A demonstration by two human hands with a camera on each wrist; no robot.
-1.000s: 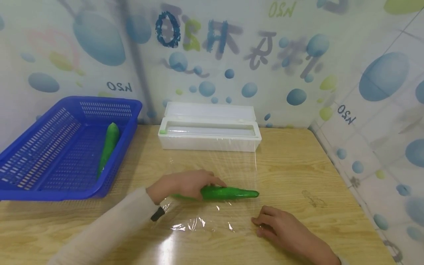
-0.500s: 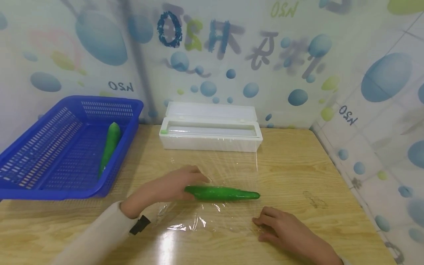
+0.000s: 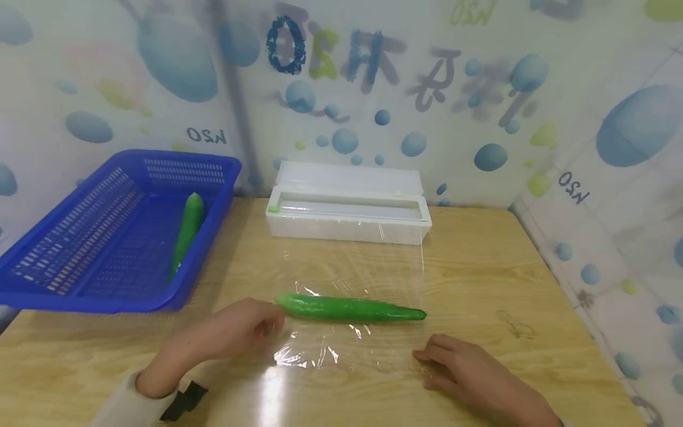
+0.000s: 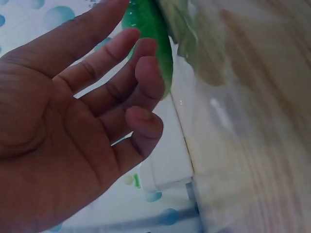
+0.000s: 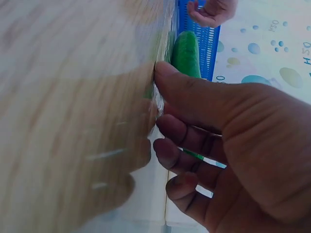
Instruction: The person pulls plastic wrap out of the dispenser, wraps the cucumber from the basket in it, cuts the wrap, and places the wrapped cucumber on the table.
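Note:
A green cucumber [image 3: 347, 308] lies crosswise on a sheet of clear cling film [image 3: 306, 356] spread over the table. My left hand [image 3: 240, 329] is just off the cucumber's thick left end. Its palm shows in the left wrist view, with nothing held and the fingers [image 4: 146, 80] loosely bent. By the film's near right corner, my right hand [image 3: 469, 367] rests its fingertips on the surface. In the right wrist view its thumb and fingers stand apart, tips touching the film. The film runs back to a white cling film dispenser [image 3: 349, 228] with its lid raised.
A blue plastic basket [image 3: 213, 237] stands at the left with a second cucumber [image 3: 188, 231] inside. The wooden table [image 3: 480, 255] meets a patterned wall [image 3: 347, 107] behind the dispenser and another along the right.
My left hand has let go of the cucumber and drawn back to the left, uncovering its thick end. The right hand has stayed at the film's corner.

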